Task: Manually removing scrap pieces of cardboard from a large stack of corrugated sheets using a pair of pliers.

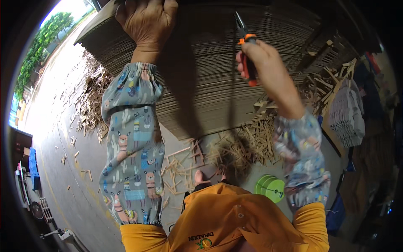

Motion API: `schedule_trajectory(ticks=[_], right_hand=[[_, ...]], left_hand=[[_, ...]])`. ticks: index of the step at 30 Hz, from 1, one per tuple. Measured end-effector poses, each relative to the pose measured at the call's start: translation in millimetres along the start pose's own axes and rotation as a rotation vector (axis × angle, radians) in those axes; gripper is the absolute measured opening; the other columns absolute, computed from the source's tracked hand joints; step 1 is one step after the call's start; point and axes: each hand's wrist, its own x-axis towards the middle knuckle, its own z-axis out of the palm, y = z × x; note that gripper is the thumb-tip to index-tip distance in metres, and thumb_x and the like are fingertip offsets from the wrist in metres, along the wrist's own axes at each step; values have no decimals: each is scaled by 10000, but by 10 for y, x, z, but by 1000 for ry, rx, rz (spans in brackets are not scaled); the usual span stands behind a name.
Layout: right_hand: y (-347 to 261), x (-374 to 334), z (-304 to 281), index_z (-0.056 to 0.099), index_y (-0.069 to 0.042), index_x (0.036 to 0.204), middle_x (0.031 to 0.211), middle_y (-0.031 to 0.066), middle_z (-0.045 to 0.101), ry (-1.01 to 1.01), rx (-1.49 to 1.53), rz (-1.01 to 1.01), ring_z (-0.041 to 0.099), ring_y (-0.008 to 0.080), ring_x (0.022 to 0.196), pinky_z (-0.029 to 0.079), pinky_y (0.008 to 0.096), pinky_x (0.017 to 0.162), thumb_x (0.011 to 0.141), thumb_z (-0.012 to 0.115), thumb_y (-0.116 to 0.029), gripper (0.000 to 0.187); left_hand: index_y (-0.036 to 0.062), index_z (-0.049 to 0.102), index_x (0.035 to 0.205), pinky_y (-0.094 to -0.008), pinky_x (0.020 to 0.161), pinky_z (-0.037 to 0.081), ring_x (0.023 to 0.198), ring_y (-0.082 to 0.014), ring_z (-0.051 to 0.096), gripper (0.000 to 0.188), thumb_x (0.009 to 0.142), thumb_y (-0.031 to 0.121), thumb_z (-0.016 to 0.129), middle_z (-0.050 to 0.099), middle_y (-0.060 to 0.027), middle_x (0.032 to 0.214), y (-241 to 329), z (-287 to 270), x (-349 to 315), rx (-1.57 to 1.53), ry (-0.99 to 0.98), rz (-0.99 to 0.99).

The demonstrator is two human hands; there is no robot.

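A tall stack of brown cardboard sheets (218,77) rises in front of me, its layered edges facing me. At its upper left, my left hand (149,23) is closed against the stack with the knuckles up. Its fingertips are hidden, so what they grip does not show. My right hand (262,63) is wrapped round a pair of pliers (248,40) with orange and black handles. The metal jaws point up and away, in front of the stack. My right forearm is a little blurred.
Narrow cardboard offcuts (247,149) lie heaped below the stack, with another pile (90,92) to the left. A round green object (270,188) stands on the floor by my right side. Grey stacked pieces (347,111) are at the right, and a blue crate (33,168) at the far left.
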Motion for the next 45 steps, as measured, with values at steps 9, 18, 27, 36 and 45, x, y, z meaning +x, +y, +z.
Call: schedule_trajectory(ticks=[9, 18, 27, 36, 45], right_hand=[[1737, -1534, 117, 574, -2, 1085, 932, 128, 637, -534, -342, 137, 586, 217, 714, 494, 331, 662, 914, 558, -189, 254], [26, -27, -482, 604, 18, 951, 668, 12, 540, -98, -172, -53, 500, 110, 546, 395, 268, 470, 862, 500, -280, 328], [820, -989, 113, 617, -68, 921, 758, 22, 588, -393, 295, 343, 548, 86, 653, 445, 231, 600, 926, 531, -268, 217], [492, -484, -290, 611, 7, 918, 747, 24, 588, -213, -8, 100, 518, 74, 610, 408, 221, 498, 874, 532, -220, 244], [290, 63, -160, 542, -25, 767, 713, 32, 575, -66, 114, 129, 530, 109, 576, 442, 255, 511, 873, 494, -236, 241]], left_hand=[[87, 657, 987, -407, 888, 337, 897, -268, 518, 293, 866, 310, 512, 597, -75, 908, 53, 121, 1, -5, 34, -5], [81, 653, 1006, -409, 929, 323, 947, -261, 520, 281, 860, 284, 526, 600, -67, 962, 109, 41, 27, 16, 0, -4], [88, 649, 1027, -417, 935, 320, 951, -267, 519, 283, 857, 280, 528, 599, -68, 969, 71, 72, -56, 36, 2, 18], [81, 646, 998, -410, 922, 329, 938, -266, 522, 259, 864, 264, 520, 604, -73, 948, 34, 41, -47, 37, -6, -12], [85, 646, 997, -413, 918, 331, 937, -272, 520, 263, 865, 271, 514, 598, -78, 945, 102, 60, -10, -7, -26, -40]])
